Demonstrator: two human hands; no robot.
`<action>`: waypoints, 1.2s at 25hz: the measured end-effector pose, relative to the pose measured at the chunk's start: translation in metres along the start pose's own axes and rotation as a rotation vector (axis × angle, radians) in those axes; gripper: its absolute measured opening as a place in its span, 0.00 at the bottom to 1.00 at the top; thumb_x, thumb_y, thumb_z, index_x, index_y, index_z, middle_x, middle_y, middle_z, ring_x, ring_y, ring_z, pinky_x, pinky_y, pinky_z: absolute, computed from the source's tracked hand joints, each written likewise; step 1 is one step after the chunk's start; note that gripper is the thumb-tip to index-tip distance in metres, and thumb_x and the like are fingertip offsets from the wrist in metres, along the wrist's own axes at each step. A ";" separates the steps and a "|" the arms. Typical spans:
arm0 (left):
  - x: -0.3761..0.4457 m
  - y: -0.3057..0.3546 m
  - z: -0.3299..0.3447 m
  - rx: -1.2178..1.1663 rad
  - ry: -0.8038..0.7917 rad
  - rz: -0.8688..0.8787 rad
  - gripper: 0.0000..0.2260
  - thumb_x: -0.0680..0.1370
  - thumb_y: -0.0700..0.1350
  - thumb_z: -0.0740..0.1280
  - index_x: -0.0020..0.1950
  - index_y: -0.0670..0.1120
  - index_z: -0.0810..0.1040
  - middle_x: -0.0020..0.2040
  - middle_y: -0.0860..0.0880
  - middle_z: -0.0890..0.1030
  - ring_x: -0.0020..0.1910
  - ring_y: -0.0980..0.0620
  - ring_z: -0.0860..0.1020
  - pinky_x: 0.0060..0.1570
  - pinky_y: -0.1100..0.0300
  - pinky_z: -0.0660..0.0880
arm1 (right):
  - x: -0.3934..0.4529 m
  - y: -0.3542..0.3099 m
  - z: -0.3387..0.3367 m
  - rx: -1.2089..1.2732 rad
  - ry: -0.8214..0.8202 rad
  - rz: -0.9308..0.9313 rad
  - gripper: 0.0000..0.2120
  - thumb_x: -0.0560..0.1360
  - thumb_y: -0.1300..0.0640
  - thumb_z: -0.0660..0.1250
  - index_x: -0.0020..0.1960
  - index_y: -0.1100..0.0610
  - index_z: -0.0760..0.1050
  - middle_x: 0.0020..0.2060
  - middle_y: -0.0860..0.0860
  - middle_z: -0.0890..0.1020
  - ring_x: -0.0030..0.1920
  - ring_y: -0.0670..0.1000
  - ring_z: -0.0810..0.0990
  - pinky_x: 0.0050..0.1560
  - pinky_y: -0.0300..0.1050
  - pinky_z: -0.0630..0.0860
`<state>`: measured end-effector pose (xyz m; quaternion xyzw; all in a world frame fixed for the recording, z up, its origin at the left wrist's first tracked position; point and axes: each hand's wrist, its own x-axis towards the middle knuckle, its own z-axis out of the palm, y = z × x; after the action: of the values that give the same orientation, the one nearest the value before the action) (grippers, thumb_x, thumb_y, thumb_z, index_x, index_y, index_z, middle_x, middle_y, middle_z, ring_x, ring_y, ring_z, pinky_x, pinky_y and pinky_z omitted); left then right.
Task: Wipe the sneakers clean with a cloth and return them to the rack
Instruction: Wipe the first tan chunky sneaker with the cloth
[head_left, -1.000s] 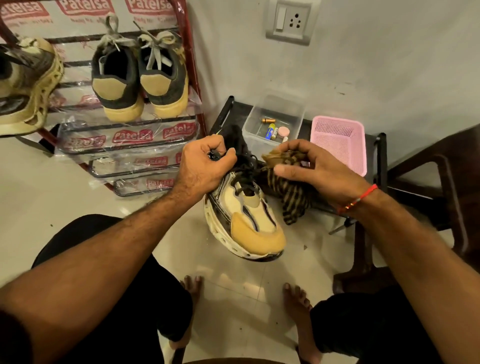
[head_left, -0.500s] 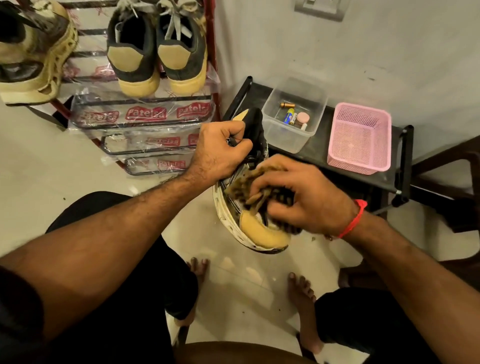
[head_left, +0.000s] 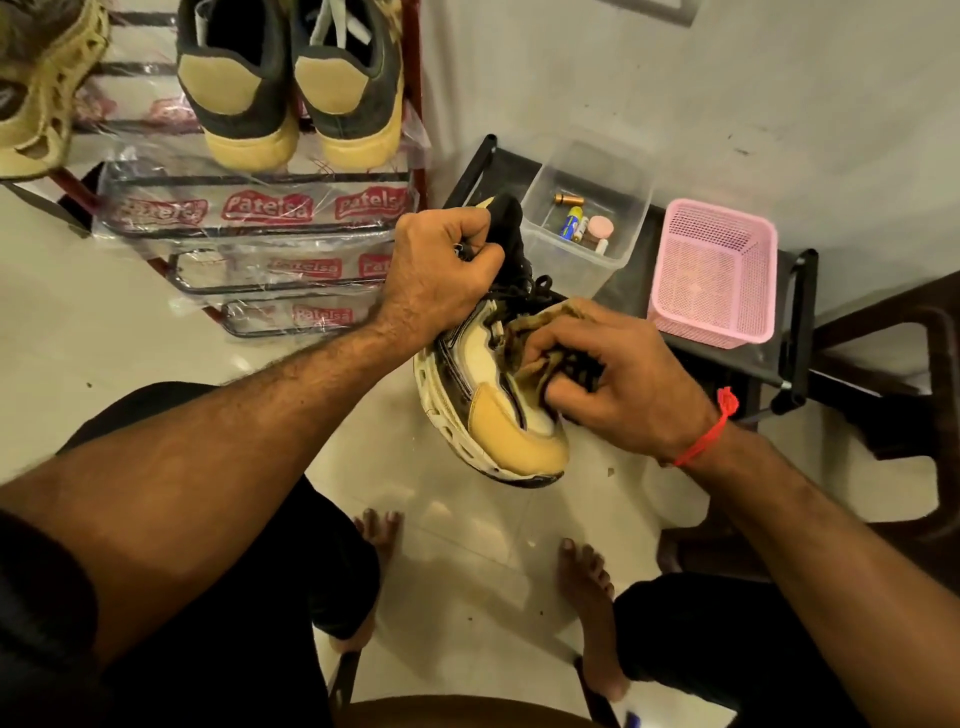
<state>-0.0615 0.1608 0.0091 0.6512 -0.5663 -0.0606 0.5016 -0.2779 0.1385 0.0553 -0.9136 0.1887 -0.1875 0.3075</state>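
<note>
A tan, cream and black sneaker (head_left: 498, 415) hangs in the air above the tiled floor, toe pointing toward me. My left hand (head_left: 441, 275) grips it at the black collar and laces. My right hand (head_left: 613, 379) holds a bunched dark checked cloth (head_left: 535, 338) and presses it onto the sneaker's upper near the laces. The red metal shoe rack (head_left: 260, 218) stands at upper left. On its upper shelf sits a pair of dark sneakers with tan heels (head_left: 291, 78), and a tan mesh-soled sneaker (head_left: 36, 93) lies at the far left.
A low black shelf (head_left: 800, 312) against the wall carries a clear plastic box (head_left: 597, 208) with batteries and small items, and a pink mesh basket (head_left: 711, 275). A dark wooden chair (head_left: 914, 364) stands at right. My bare feet rest on the floor below the sneaker.
My right hand brought the cloth from beside the sneaker onto its upper and has shifted it up toward the laces. The view has tilted down slightly.
</note>
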 end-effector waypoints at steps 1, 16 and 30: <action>0.000 0.000 -0.001 0.014 0.001 0.007 0.14 0.72 0.39 0.67 0.30 0.47 0.66 0.26 0.60 0.63 0.26 0.61 0.66 0.30 0.74 0.61 | -0.003 -0.012 0.007 0.058 -0.073 -0.076 0.11 0.67 0.67 0.72 0.48 0.59 0.82 0.48 0.53 0.81 0.49 0.52 0.80 0.52 0.49 0.78; -0.005 0.008 0.007 0.045 -0.160 -0.010 0.13 0.71 0.39 0.67 0.28 0.45 0.67 0.25 0.49 0.66 0.26 0.52 0.64 0.32 0.70 0.61 | -0.001 0.002 0.020 -0.111 -0.067 -0.104 0.14 0.70 0.65 0.70 0.54 0.56 0.82 0.53 0.52 0.81 0.52 0.55 0.78 0.54 0.53 0.75; 0.004 0.012 0.010 0.197 -0.603 -0.319 0.24 0.79 0.61 0.67 0.30 0.50 0.68 0.27 0.53 0.70 0.29 0.54 0.69 0.35 0.58 0.69 | 0.006 -0.010 0.045 -0.399 -0.117 -0.284 0.16 0.75 0.55 0.59 0.55 0.56 0.82 0.56 0.55 0.82 0.53 0.64 0.77 0.48 0.60 0.79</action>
<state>-0.0751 0.1535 0.0151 0.7296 -0.5833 -0.2726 0.2308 -0.2498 0.1646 0.0296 -0.9829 0.0734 -0.1345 0.1021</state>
